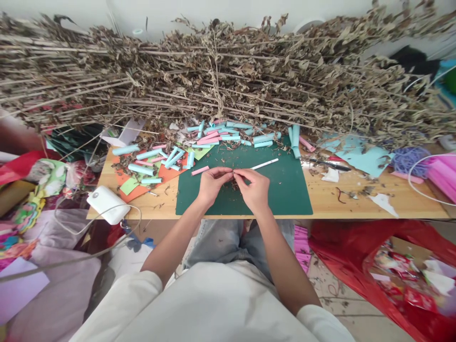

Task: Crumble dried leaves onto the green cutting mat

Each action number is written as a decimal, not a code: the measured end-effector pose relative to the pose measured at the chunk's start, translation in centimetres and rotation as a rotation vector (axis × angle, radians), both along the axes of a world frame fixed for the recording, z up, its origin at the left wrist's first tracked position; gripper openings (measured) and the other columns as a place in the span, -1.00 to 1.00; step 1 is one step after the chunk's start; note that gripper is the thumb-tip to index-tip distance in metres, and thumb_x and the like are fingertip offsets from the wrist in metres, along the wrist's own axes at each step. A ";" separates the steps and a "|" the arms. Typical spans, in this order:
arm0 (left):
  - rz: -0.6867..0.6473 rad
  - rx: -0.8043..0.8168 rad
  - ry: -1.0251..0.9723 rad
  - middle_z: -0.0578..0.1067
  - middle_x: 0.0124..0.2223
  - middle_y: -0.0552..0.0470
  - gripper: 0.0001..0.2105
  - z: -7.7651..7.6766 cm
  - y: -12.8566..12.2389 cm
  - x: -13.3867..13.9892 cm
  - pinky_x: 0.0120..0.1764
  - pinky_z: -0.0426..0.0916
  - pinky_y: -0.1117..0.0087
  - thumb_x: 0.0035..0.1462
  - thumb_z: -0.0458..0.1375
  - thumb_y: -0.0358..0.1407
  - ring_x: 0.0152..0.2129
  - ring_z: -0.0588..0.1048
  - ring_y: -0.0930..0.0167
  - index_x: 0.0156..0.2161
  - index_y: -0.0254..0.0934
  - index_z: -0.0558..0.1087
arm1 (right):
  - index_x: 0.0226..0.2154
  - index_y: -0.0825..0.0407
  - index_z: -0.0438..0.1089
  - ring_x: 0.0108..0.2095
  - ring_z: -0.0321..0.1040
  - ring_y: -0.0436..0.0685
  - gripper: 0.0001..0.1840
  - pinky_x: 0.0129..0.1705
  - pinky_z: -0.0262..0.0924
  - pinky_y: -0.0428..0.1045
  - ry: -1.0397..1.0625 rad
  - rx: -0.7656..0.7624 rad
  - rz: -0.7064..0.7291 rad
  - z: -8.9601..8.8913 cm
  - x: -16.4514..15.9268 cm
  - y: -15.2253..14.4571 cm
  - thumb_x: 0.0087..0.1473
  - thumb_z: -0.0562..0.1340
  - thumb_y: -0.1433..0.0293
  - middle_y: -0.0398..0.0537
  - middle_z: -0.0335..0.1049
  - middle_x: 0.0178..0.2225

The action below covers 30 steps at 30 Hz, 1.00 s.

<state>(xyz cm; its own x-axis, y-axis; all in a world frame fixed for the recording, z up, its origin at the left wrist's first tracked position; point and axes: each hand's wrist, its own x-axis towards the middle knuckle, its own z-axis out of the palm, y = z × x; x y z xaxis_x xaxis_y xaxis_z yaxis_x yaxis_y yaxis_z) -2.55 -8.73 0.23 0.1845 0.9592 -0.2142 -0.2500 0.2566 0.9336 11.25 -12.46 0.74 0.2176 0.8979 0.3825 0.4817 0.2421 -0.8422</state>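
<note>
Over the green cutting mat (288, 190), my left hand (213, 183) and my right hand (253, 186) meet fingertip to fingertip. Both are closed in a pinch. Whatever lies between the fingertips is tiny and dark, and I cannot make out what it is. Dark dried crumbs (233, 184) are scattered on the mat just beneath. A pink paper roll (200, 170) lies beside my left hand. Just beyond my right hand rests a thin white stick (265, 164), its near end partly hidden behind the fingers.
A large bundle of dried leafy stalks (213, 71) spans the table's back. Blue paper rolls (263, 137) and pink ones lie before it. A white power bank (109, 204) with a cable sits left. Right are a black pen (329, 164) and a red bag (342, 247) below the edge.
</note>
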 end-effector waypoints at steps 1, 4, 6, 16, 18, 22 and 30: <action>-0.005 0.024 0.034 0.61 -0.34 0.03 -0.78 0.1 0.0 -0.1 -0.18 0.43 0.37 -0.18 0.42 -0.29 -0.39 0.54 0.44 -0.34 -0.27 0.61 | -0.31 -0.04 0.55 -0.28 0.51 0.10 -0.81 -0.15 0.39 0.02 -0.035 0.009 0.019 -0.1 0.1 0.0 0.17 0.20 0.36 -0.04 0.58 -0.28; -0.035 0.049 0.124 0.59 -0.39 0.01 -0.80 0.3 0.2 -0.3 -0.24 0.43 0.36 -0.16 0.40 -0.27 -0.43 0.52 0.42 -0.37 -0.30 0.60 | -0.29 -0.04 0.52 -0.23 0.48 0.12 -0.80 -0.11 0.36 0.05 -0.153 0.007 0.082 -0.6 0.4 0.0 0.21 0.15 0.37 -0.02 0.55 -0.26; -0.048 0.047 0.149 0.58 -0.41 0.01 -0.79 0.4 0.2 -0.3 -0.27 0.42 0.37 -0.16 0.40 -0.26 -0.45 0.51 0.42 -0.38 -0.32 0.59 | -0.27 -0.02 0.47 -0.21 0.44 0.15 -0.79 -0.09 0.33 0.07 -0.222 -0.002 0.097 -0.8 0.3 0.0 0.22 0.11 0.40 0.03 0.52 -0.26; -0.004 -0.130 -0.155 0.55 -0.44 0.08 -0.74 0.2 -0.1 0.3 -0.29 0.39 0.47 -0.24 0.46 -0.26 -0.49 0.48 0.54 -0.39 -0.31 0.57 | -0.32 0.01 0.36 -0.42 0.37 0.06 -0.84 -0.33 0.30 -0.05 0.252 -0.196 -0.033 -1.2 -1.1 0.0 0.19 0.11 0.32 -0.11 0.43 -0.43; 0.000 -0.169 -0.212 0.56 -0.42 0.08 -0.74 0.1 -0.1 0.2 -0.25 0.39 0.48 -0.24 0.47 -0.28 -0.47 0.50 0.55 -0.39 -0.31 0.58 | -0.32 0.02 0.40 -0.38 0.41 0.08 -0.84 -0.28 0.32 -0.03 0.260 -0.170 -0.103 -1.2 -0.8 0.0 0.16 0.15 0.30 -0.08 0.47 -0.39; 0.028 -0.179 -0.212 0.60 -0.35 0.04 -0.74 0.1 0.1 0.0 -0.14 0.40 0.44 -0.25 0.47 -0.31 -0.40 0.53 0.52 -0.36 -0.31 0.61 | -0.37 0.00 0.48 -0.27 0.43 0.13 -0.79 -0.14 0.33 0.04 0.017 -0.060 -0.106 -0.7 -0.1 0.0 0.13 0.12 0.46 -0.02 0.50 -0.31; 0.002 -0.119 -0.125 0.62 -0.28 -0.01 -0.75 -0.2 0.0 0.2 -0.09 0.39 0.38 -0.21 0.45 -0.28 -0.33 0.54 0.46 -0.33 -0.29 0.63 | -0.16 -0.03 0.50 -0.27 0.46 0.09 -0.78 -0.16 0.39 0.03 0.029 -0.023 0.031 0.6 -0.3 -0.4 0.14 0.20 0.40 -0.02 0.52 -0.20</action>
